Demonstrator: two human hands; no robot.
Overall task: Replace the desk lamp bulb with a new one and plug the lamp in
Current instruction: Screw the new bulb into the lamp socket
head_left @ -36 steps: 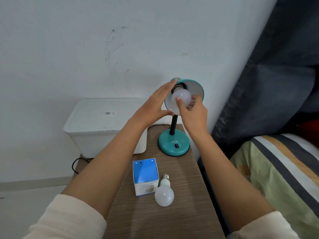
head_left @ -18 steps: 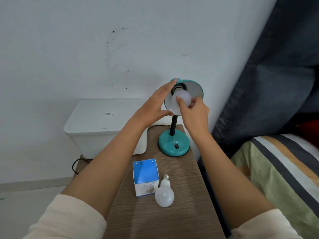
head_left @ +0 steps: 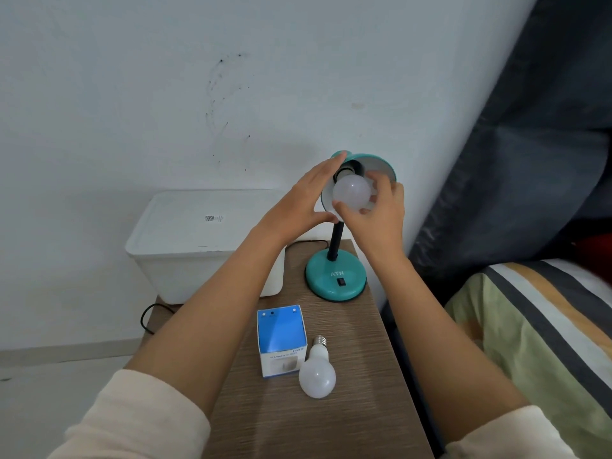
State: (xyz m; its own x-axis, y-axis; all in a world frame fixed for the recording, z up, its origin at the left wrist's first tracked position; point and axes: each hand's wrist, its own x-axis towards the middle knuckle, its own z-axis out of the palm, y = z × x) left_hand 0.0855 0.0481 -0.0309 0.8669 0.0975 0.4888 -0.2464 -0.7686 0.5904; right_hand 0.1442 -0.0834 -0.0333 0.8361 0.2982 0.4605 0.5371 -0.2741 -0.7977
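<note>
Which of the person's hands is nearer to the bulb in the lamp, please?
Right. The right hand has its fingers around the bulb; the left hand rests on the lamp shade beside it.

wooden table [head_left: 347,409], lamp [head_left: 336,278], box [head_left: 281,341], bulb [head_left: 317,376], bin [head_left: 205,246]

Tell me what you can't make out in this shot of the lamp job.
Head view only:
- Bulb in the lamp: its base is hidden in the shade, so how far it is screwed in is unclear.
- Black cord: runs behind the white bin; plug unseen.
- Blue box: print too small to read.
</note>
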